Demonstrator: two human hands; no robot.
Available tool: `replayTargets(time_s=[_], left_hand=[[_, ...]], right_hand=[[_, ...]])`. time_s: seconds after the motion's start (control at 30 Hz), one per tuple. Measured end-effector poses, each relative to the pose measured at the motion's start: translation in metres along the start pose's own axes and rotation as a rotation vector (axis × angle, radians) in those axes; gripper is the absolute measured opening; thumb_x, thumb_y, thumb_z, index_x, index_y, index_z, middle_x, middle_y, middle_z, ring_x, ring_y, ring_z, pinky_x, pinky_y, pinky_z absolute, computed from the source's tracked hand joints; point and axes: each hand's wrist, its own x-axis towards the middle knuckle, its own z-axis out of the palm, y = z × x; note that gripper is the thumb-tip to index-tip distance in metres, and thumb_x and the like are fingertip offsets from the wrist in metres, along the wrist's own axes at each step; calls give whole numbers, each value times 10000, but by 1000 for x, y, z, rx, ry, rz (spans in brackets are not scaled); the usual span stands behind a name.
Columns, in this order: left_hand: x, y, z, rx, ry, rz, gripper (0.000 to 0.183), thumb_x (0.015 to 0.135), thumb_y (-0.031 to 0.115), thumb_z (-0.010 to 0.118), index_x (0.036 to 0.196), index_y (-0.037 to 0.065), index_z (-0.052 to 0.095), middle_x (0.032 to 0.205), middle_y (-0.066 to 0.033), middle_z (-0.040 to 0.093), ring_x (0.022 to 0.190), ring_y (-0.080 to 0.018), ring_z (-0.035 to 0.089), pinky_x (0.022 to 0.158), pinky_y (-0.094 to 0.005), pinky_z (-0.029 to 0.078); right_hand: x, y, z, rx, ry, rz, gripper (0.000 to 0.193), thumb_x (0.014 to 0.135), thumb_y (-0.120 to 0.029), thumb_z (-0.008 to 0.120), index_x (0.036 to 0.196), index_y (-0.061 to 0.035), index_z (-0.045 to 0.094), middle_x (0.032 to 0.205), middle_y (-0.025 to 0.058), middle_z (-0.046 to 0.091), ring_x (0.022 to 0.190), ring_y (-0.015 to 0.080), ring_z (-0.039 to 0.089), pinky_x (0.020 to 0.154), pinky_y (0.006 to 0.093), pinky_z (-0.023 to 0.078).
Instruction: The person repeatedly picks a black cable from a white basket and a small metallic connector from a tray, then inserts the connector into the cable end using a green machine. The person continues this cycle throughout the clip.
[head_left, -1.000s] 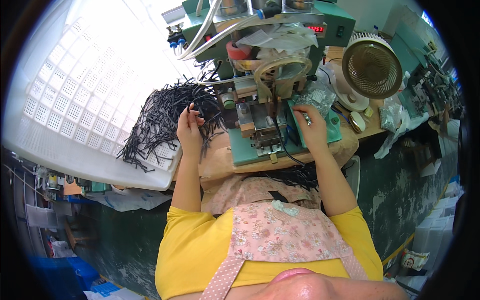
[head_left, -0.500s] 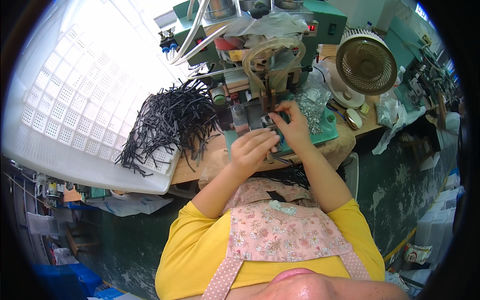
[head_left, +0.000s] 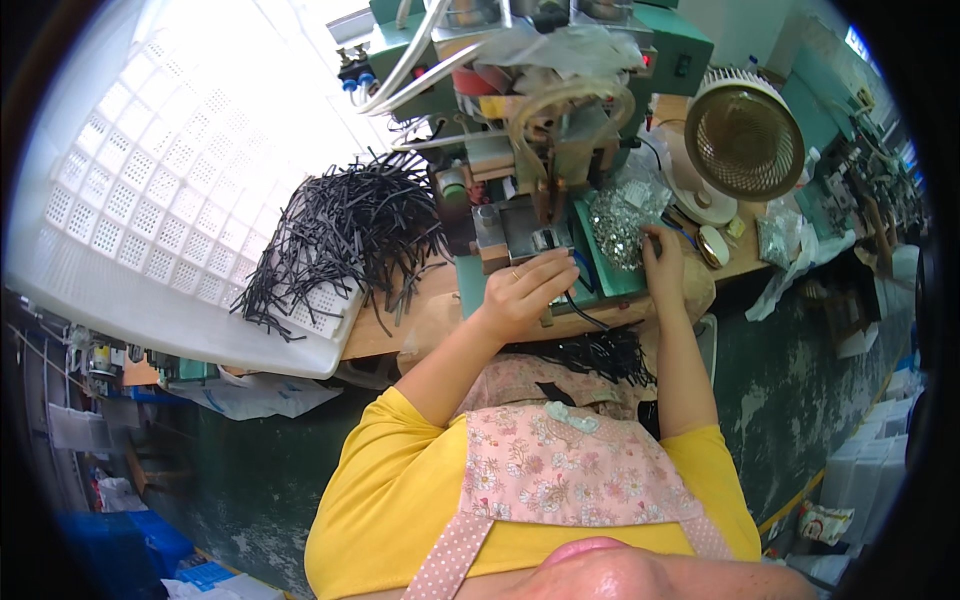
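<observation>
My left hand rests against the front of a green bench press, its fingers closed at the small metal fixture under the press head. From beneath those fingers a black strip hangs out toward me, its other end hidden by the hand. To the right, my right hand is at the edge of a green tray that bears a heap of small shiny metal pieces. Its fingers are bent together, and anything between them is too small to make out.
Black strips lie heaped on a white perforated crate at the left. More strips lie near my lap. A round fan, a round tin and a bag of metal parts stand at the right.
My right hand has left the fixture and moved right to the tray of metal pieces. My left hand has shifted slightly right, and the black strip now shows beneath it.
</observation>
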Motion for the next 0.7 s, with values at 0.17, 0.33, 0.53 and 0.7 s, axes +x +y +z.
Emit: replayTargets(time_s=[0.17, 0.33, 0.53, 0.7], left_hand=[[0, 3, -1, -9, 27, -28, 290, 701, 15, 684, 990, 35, 685, 1011, -97, 681, 968, -257, 682, 725, -298, 572], [-12, 2, -8, 34, 7, -64, 242, 794, 43, 660, 1036, 42, 657, 1089, -106, 645, 1051, -272, 633, 851, -342, 537], [-65, -79, -51, 236, 276, -647, 190, 844, 132, 658, 1021, 64, 653, 1072, -119, 639, 1017, -292, 601, 893, -443, 474], [-112, -134, -56, 599, -385, -714, 187, 837, 214, 663, 984, 98, 659, 996, -53, 630, 957, -249, 583, 831, -406, 443]], right_hand=[[-2, -4, 24, -230, -39, -324, 185, 796, -55, 674, 974, -98, 648, 950, 62, 623, 929, 282, 580, 806, 408, 401], [-3, -2, 28, -243, -19, -310, 160, 809, -50, 663, 953, -108, 624, 917, 50, 612, 902, 264, 570, 789, 384, 357], [-6, 5, 31, -144, 10, -235, 163, 833, -55, 653, 987, -105, 632, 969, 66, 610, 907, 272, 576, 810, 382, 366], [-5, 3, 33, -230, 23, -312, 173, 840, -79, 660, 1005, -128, 645, 1039, 65, 607, 937, 274, 576, 822, 400, 367]])
